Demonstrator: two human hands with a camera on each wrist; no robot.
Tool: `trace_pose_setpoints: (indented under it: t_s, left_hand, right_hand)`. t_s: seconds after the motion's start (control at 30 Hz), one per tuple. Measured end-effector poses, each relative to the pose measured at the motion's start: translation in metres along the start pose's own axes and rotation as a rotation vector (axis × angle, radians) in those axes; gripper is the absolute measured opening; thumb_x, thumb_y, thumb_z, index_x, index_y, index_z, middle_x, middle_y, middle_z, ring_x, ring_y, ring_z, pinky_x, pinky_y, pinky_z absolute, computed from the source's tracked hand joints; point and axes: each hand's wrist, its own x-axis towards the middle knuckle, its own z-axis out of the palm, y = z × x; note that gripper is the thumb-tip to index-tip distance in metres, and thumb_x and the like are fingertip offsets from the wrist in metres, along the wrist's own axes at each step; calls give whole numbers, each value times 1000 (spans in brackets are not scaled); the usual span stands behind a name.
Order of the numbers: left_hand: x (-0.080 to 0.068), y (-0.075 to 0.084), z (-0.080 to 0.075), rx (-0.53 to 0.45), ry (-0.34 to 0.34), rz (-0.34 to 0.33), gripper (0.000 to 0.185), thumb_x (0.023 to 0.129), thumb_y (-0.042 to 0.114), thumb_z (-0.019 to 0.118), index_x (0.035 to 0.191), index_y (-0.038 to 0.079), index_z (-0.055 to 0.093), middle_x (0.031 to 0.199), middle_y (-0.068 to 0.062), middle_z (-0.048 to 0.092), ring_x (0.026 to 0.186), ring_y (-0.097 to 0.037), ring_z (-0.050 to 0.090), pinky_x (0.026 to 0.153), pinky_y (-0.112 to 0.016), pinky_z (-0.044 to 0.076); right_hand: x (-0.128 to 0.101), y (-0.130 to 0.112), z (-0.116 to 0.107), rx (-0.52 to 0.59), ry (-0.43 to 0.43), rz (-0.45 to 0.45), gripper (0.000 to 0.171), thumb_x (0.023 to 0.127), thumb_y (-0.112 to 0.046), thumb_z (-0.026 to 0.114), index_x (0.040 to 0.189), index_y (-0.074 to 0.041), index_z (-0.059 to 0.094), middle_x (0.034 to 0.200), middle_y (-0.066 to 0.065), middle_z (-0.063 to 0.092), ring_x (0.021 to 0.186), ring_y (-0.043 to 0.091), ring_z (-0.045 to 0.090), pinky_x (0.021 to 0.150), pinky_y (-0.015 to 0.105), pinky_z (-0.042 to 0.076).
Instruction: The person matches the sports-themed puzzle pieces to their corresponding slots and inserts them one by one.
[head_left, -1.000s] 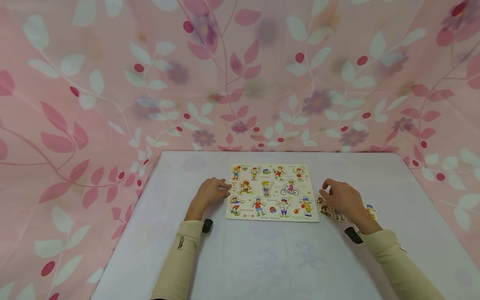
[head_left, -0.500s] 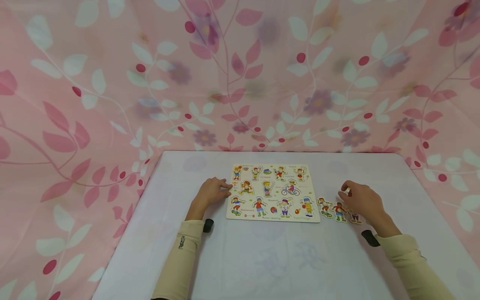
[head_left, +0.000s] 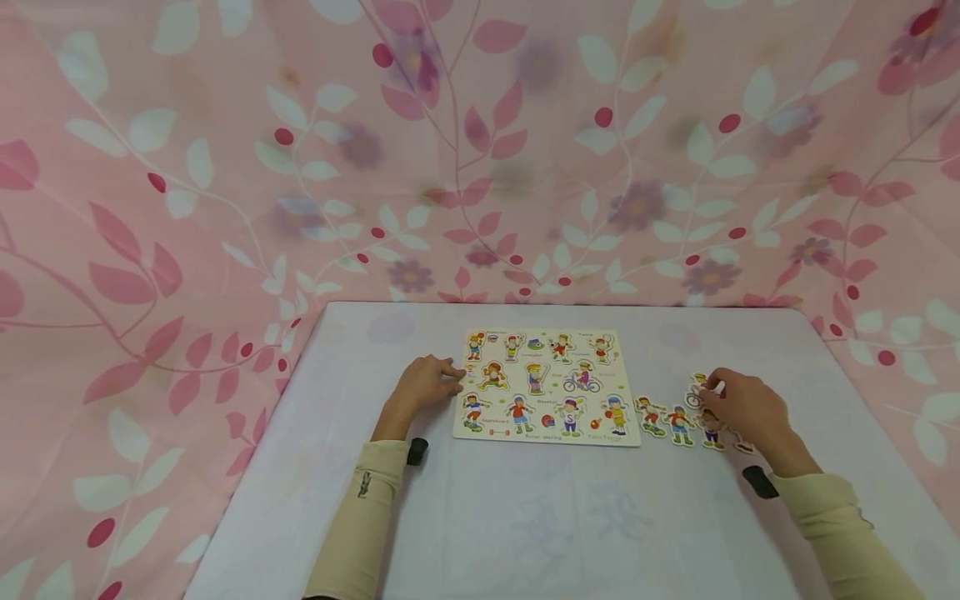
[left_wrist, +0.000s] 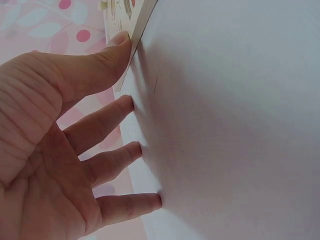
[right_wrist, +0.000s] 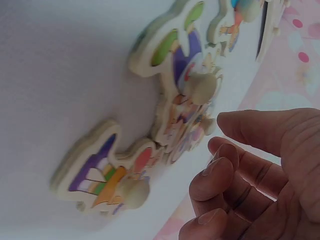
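The wooden puzzle board lies on the white table and holds many child figures in its cut-outs. The left hand rests beside the board's left edge, fingers straight, thumb touching the edge. Right of the board lie loose figure pieces. The right hand is over them, fingers loosely curled beside the cyclist piece, gripping nothing.
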Motion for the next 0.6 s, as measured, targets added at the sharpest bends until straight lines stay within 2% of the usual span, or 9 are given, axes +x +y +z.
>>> trace_pose_setpoints:
  t_s: [0.4,0.6]
  left_hand:
    - [-1,2,-1,-2,-2,-2,31,86,24,77,117,17,74,135,-10,59,129,-36,50,109,-48,36]
    - [-1,2,-1,-5,-1,-5,30,86,24,77,116,17,75,135,-10,59,130,-36,49,110,-48,34]
  right_hand:
    - [2,7,5,-1,-37,39,24,94,-23,61,101,-1,61,76,6,60,60,20,51,46,32,39]
    - [4,9,7,0,-26,37,24,94,-24,62,101,-2,61,76,6,60,61,20,51,47,32,39]
